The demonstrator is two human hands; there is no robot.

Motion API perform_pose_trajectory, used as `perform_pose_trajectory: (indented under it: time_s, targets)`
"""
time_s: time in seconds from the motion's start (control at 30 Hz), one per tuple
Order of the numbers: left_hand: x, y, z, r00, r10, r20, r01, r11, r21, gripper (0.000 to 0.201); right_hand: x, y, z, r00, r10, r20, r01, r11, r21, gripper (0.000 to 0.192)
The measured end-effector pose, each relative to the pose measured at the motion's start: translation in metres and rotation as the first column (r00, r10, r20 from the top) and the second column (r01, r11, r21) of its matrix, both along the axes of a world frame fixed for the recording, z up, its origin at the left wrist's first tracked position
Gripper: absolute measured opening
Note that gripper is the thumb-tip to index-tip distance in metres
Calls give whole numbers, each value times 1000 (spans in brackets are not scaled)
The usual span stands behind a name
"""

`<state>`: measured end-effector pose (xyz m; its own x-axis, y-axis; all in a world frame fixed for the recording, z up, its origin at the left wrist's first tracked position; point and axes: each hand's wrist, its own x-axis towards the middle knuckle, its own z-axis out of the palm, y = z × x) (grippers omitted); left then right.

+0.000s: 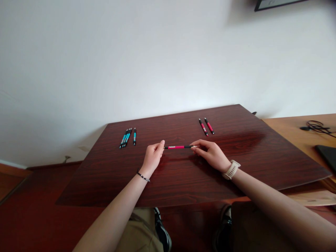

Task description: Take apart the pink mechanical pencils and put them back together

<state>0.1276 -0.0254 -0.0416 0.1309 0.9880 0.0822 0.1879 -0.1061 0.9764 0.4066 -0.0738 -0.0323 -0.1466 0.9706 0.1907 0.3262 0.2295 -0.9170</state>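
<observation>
A pink pen [179, 147] with black ends is stretched level between my two hands, above the middle of the table. My left hand [154, 154] is closed on its left end, the thumb on top. At the tip end, my right hand [207, 152] pinches the pen between thumb and fingers; a pale tip shows there. Farther back on the right lie two more pink pens, one [203, 127] beside the other [209, 126]. Toward the left, several blue pens [126, 138] lie close together, with a single blue pen [134, 136] a little apart from them.
The dark red-brown table [168, 189] stands against a white wall [157, 63]. On its right is a lighter wooden desk [286, 129] with a black cable [319, 127] and a dark flat device [327, 155]. A framed screen or board [275, 4] hangs at the upper right.
</observation>
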Motion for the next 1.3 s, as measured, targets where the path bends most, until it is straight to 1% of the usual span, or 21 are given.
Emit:
perform_pose_trajectory:
  time_s: [0.13, 0.3, 0.37, 0.47, 0.6, 0.7, 0.83, 0.9, 0.97, 1.13, 1.2, 1.3]
  targets:
    - [0, -3, 6, 1000, 9, -29, -8, 1000, 10, 60, 0, 0, 1, 1000, -6, -3, 6, 1000, -2, 29]
    - [-2, -6, 13, 992, -115, 44, 115, 993, 1, 40, 0, 0, 1, 999, -38, -13, 38, 999, -15, 30]
    - [-2, -6, 14, 990, -138, 29, 138, 990, 6, 33, 0, 0, 0, 999, -43, -13, 42, 999, -13, 30]
    - [-3, -5, 13, 988, -151, 35, 151, 989, 7, 28, 1, 0, 0, 999, -40, -9, 40, 999, -9, 30]
    - [-4, -2, 11, 985, -167, 54, 166, 986, 15, 32, 1, 0, 0, 1000, -30, -5, 30, 999, -10, 30]
    - [-4, -1, 11, 980, -170, 102, 168, 985, 24, 38, 0, 0, 1, 1000, -10, -8, 10, 1000, -12, 30]
    - [-2, -1, 11, 980, -125, 156, 124, 992, 17, 44, -1, -1, 2, 1000, 15, -16, -15, 1000, -16, 29]
    - [-1, -1, 11, 981, -117, 154, 117, 993, 9, 47, -1, -1, 2, 1000, 18, -16, -19, 1000, -18, 30]
    - [-2, -1, 11, 980, -137, 147, 138, 990, 1, 46, -1, -1, 1, 1000, 14, -16, -14, 1000, -15, 30]
    - [-3, -2, 13, 971, -198, 134, 204, 978, -31, 34, 1, 0, 1, 1000, -8, -11, 8, 1000, -2, 31]
    - [-2, -2, 13, 972, -192, 134, 197, 980, -26, 36, 1, 0, 1, 1000, -9, -8, 9, 1000, -1, 32]
    - [0, -2, 12, 984, -143, 107, 144, 990, 1, 42, 0, -1, 2, 1000, 0, 0, 0, 1000, -3, 33]
